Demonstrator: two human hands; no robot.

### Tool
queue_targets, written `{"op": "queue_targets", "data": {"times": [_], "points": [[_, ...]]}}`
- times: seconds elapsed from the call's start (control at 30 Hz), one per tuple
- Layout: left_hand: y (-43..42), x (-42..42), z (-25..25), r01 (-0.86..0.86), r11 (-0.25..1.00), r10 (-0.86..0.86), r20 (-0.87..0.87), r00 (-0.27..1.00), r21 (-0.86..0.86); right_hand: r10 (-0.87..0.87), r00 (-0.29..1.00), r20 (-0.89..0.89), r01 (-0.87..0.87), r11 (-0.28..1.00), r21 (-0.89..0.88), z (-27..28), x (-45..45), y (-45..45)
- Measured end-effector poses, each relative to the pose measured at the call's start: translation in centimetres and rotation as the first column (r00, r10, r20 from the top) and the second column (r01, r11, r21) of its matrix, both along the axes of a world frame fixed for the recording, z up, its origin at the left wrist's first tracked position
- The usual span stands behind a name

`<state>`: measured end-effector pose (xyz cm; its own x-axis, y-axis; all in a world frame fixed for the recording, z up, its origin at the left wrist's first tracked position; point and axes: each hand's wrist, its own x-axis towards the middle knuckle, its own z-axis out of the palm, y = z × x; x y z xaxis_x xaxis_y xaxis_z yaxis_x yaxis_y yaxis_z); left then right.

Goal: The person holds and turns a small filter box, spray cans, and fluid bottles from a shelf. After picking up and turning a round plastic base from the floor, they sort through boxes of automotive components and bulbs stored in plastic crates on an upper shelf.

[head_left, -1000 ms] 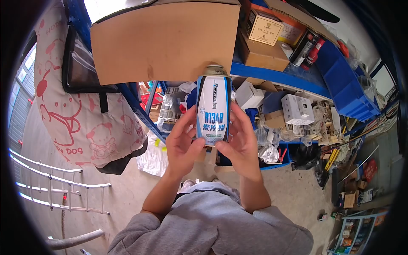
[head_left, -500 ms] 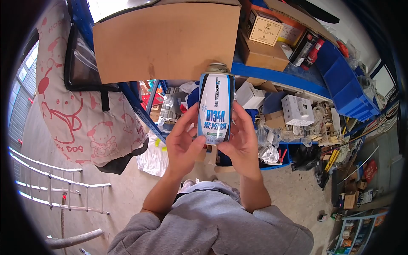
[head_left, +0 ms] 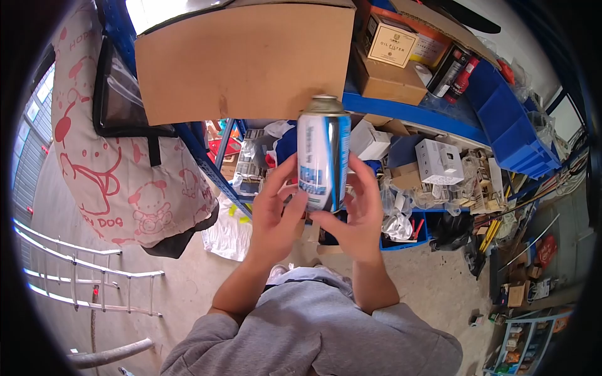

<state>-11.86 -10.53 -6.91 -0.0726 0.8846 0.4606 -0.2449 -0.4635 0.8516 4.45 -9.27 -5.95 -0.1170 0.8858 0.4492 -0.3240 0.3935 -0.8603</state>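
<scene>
My left hand [head_left: 274,222] and right hand [head_left: 357,225] clasp a can [head_left: 323,164] from both sides by its lower half; full finger contact on the right side cannot be confirmed. The can is held in the air, ahead of my grey shirt [head_left: 320,326]. Its top overlaps the lower edge of a carton [head_left: 244,69] in view; clearance there cannot be read. Open room lies on the near side, towards the shirt, and leftward, where floor [head_left: 194,282] shows before a patterned bag [head_left: 122,178].

The can is white with blue and dark stripes, near upright, top leaning slightly right. The top is bare metal, rimmed. Label lettering is blurred.

Beyond is a blue shelf [head_left: 407,110]. At its front edge, right of the carton, a brown box [head_left: 390,83] supports an oil filter box [head_left: 392,44]. A blue bin [head_left: 517,128] is at the shelf's right end. Below the shelf is a white box [head_left: 439,161].
</scene>
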Motion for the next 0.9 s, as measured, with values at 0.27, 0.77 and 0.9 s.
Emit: {"op": "queue_targets", "data": {"times": [0.27, 0.77, 0.9], "points": [[0.2, 0.5, 0.5, 0.216, 0.957, -0.161, 0.264, 0.951, -0.195, -0.572, 0.746, 0.341, 0.295, 0.743, 0.601, 0.1, 0.3, -0.8], [0.8, 0.2, -0.6, 0.332, 0.892, -0.199, 0.393, 0.898, -0.306, -0.408, 0.871, 0.274, 0.237, 0.837, 0.493, -1.0, 0.4, -0.6], [0.9, 0.2, -0.8, 0.334, 0.894, -0.210, 0.380, 0.901, -0.298, -0.407, 0.869, 0.281, 0.235, 0.840, 0.489, -0.9, 0.4, -0.8]]}}
